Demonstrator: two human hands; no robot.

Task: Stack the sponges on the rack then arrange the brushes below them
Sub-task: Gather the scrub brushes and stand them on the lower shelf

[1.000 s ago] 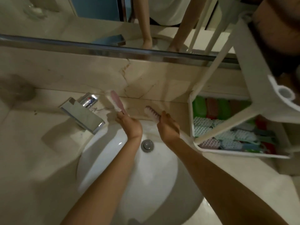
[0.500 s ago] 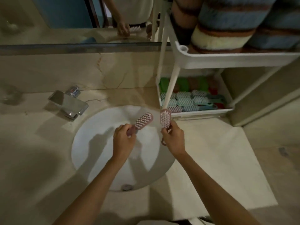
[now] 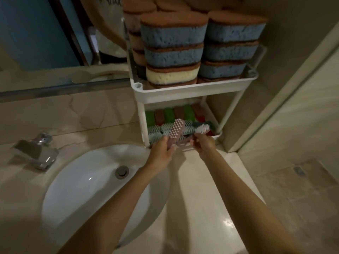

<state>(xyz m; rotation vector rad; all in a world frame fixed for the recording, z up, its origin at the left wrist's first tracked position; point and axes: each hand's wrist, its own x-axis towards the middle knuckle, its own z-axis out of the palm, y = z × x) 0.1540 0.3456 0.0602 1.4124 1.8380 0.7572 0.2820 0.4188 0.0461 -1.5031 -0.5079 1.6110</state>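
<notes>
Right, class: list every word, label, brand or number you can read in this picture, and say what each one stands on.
Dark print on the white shirt reflected in the mirror: cut off at the frame edge and too blurred to read.
Sponges, brushes, rack, tap: no text, label or number shows.
Nothing in this picture can be quoted.

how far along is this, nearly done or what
Done: sponges sit stacked on top of the rack, and brushes already lie on the lower shelf. In hand: the left hand holds a pink brush, the right hand a second brush, both at the lower shelf. Left: setting these two down.
</notes>
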